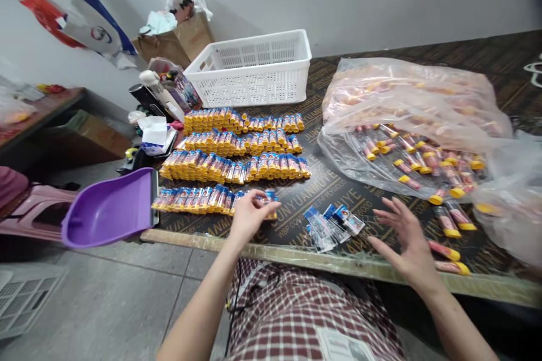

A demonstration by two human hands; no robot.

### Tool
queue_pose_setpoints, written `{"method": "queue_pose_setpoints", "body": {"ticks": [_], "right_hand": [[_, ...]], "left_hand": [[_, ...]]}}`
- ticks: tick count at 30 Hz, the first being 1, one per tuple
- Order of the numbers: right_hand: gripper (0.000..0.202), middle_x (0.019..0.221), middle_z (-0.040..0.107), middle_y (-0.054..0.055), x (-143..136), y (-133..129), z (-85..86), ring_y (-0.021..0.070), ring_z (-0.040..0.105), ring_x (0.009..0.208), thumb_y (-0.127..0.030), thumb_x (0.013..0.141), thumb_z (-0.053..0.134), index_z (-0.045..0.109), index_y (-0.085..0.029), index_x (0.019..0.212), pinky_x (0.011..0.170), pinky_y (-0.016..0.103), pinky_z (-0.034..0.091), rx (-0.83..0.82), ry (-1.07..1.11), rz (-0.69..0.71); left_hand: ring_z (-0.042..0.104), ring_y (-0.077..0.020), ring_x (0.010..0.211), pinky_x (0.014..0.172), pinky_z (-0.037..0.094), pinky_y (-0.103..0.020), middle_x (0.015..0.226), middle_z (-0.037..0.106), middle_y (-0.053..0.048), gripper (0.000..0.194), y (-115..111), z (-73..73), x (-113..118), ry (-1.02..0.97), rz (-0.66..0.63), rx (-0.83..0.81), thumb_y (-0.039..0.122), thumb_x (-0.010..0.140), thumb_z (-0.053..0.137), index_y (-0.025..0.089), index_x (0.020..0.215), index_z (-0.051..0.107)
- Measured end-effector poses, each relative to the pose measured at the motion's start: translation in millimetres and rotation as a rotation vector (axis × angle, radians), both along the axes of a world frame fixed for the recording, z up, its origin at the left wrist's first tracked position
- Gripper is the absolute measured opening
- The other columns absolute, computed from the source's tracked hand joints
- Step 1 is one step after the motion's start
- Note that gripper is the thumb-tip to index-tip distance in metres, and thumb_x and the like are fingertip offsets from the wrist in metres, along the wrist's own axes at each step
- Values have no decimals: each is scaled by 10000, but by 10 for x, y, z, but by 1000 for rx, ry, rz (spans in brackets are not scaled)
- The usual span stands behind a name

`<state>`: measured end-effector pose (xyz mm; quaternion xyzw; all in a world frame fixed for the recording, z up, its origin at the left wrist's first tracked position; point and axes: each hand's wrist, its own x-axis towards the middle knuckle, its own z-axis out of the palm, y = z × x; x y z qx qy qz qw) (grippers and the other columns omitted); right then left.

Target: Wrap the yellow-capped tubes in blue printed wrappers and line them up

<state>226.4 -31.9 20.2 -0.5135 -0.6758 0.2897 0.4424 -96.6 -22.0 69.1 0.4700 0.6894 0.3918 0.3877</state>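
My left hand (249,213) is at the right end of the nearest row of small blue-and-yellow packed tubes (195,198), thumb and fingers curled together; whatever they hold is hidden. More rows of these tubes (275,164) lie behind it. My right hand (402,240) hovers above the table's front part, fingers spread, nothing in it. Between the hands lies a small pile of clear and blue wrappers (334,227). To the right of my right hand are loose yellow-capped tubes (449,220), some spilling from a large clear plastic bag (406,96).
A white basket (258,79) stands at the back of the dark table (292,203). A purple dustpan (112,208) juts out at the left edge. Paper bags (182,39), bottles (158,90) and a white tissue pack (153,134) are at the back left.
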Motion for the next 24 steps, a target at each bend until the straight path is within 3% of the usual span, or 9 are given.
{"method": "queue_pose_setpoints", "body": {"ticks": [2, 5, 9, 12, 15, 17, 19, 21, 24], "right_hand": [[772, 1349, 432, 108, 115, 19, -47, 281, 554, 1071, -375, 737, 679, 301, -279, 1403, 928, 494, 460, -4, -29, -59], [719, 1274, 490, 103, 136, 14, -58, 274, 564, 1045, -393, 746, 672, 355, -266, 1379, 921, 483, 467, -2, -77, -67], [620, 1284, 481, 94, 11, 5, 7, 252, 566, 1046, -364, 785, 640, 400, -267, 1349, 891, 434, 489, 58, -130, -29], [545, 1307, 467, 96, -10, 6, 58, 256, 538, 1104, -356, 808, 614, 438, -262, 1316, 892, 425, 486, 78, -164, -10], [446, 1320, 460, 97, 129, 36, 44, 260, 470, 1196, -357, 835, 574, 499, -245, 1259, 962, 443, 436, 78, -239, -64], [383, 1267, 505, 103, 299, 73, -20, 254, 488, 1170, -363, 840, 557, 555, -221, 1196, 992, 452, 404, 99, -331, -165], [340, 1130, 587, 108, 493, 113, -115, 256, 546, 1066, -379, 832, 544, 608, -193, 1111, 989, 467, 395, 130, -451, -260], [323, 990, 637, 111, 676, 142, -205, 274, 567, 995, -392, 824, 527, 644, -173, 1031, 966, 482, 400, 150, -571, -320], [314, 946, 652, 123, 893, 134, -254, 297, 559, 984, -390, 818, 502, 665, -167, 967, 897, 468, 433, 140, -677, -385]], "left_hand": [[530, -135, 533, 546, 371, -235, 544, 566, 25, 404, 9, 44, -331, 285, 80, 15, 520, 613, 706, 178, 805, 610], [558, -166, 592, 576, 361, -249, 587, 585, 1, 389, 12, 57, -666, 652, 94, -50, 541, 661, 655, 182, 805, 615], [592, -213, 664, 587, 346, -268, 666, 639, -52, 389, -7, 86, -834, 940, 26, -145, 548, 765, 537, 189, 888, 623], [603, -244, 690, 590, 344, -279, 694, 659, -77, 456, -31, 171, -830, 1068, 53, -160, 577, 788, 492, 174, 955, 626], [597, -216, 664, 613, 362, -272, 683, 655, -53, 443, -24, 213, -667, 999, 73, -52, 566, 793, 502, 167, 924, 642], [595, -185, 646, 626, 383, -261, 691, 662, -39, 382, -6, 157, -421, 802, -16, 16, 520, 807, 513, 171, 863, 656], [604, -173, 663, 640, 403, -254, 739, 684, -41, 316, 18, 18, -86, 583, -196, 26, 463, 819, 517, 184, 818, 665], [618, -188, 737, 690, 415, -265, 820, 695, -58, 264, 52, -180, 263, 487, -392, 14, 420, 817, 535, 192, 841, 666], [616, -227, 819, 698, 403, -287, 903, 671, -100, 325, 116, -471, 659, 570, -444, -36, 439, 792, 572, 175, 974, 624]]}}
